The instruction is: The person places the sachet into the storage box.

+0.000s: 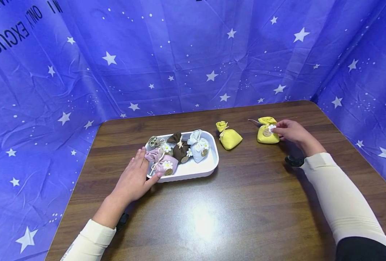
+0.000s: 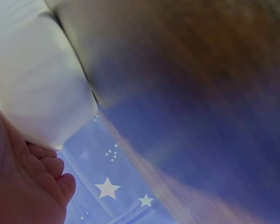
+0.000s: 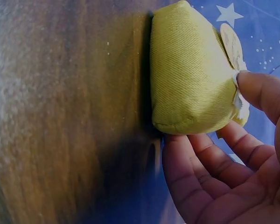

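Observation:
A white tray point(image 1: 193, 172) holds several small drawstring pouches: a pink one point(image 1: 168, 161), a dark brown one point(image 1: 180, 149), a pale blue one point(image 1: 197, 146) and a grey-beige one point(image 1: 153, 141) partly hidden behind the pink. My left hand point(image 1: 132, 179) rests against the tray's left end, fingers extended, with the thumb by its front corner. On the right, my right hand point(image 1: 294, 132) grips a yellow pouch point(image 3: 191, 70) with a white flower and round wooden tag. The thumb presses at the flower while the other fingers lie along the pouch's side.
Another yellow pouch point(image 1: 231, 139) lies on the brown wooden table point(image 1: 245, 203) between the tray and my right hand. A blue curtain with white stars point(image 1: 180, 54) hangs behind the table and along its sides.

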### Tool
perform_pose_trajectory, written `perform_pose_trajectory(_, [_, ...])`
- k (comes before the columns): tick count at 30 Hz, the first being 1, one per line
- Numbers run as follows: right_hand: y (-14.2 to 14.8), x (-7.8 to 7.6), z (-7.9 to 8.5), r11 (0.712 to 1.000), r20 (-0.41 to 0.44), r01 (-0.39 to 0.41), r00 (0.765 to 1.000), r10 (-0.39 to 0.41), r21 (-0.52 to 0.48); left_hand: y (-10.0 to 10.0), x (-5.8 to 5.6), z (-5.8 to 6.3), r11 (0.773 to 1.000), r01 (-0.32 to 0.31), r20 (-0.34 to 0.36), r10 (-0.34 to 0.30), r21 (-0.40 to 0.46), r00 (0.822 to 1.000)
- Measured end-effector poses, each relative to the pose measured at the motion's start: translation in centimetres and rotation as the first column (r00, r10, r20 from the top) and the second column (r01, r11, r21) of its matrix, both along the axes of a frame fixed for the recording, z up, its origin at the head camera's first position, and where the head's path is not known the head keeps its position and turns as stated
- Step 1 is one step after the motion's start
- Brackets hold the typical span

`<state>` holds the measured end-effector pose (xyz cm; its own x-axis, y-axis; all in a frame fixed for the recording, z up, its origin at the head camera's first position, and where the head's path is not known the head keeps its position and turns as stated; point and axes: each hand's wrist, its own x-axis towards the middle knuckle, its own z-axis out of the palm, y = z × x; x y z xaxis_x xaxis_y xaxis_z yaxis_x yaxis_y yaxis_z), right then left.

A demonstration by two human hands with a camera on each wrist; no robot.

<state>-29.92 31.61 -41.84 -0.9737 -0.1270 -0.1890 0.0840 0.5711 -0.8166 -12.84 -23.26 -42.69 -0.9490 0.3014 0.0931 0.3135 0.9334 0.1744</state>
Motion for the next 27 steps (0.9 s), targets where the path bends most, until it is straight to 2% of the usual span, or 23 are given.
perform_pose_trajectory(13, [-0.38, -0.12, -0.25, 1.000, -0.006, -0.001, 1.000, 0.001, 0.015, -0.01, -0.01, -0.02, 1.000, -0.001, -0.007, 0.001, 0.000, 1.000])
perform_pose_trajectory(27, [-0.73, 0.52, 0.35, 0.999, -0.144, -0.001, 0.990, 0.008, 0.048, 0.09, -0.02, 0.22, 1.000, -0.008, 0.029, 0.008, -0.006, 1.000])
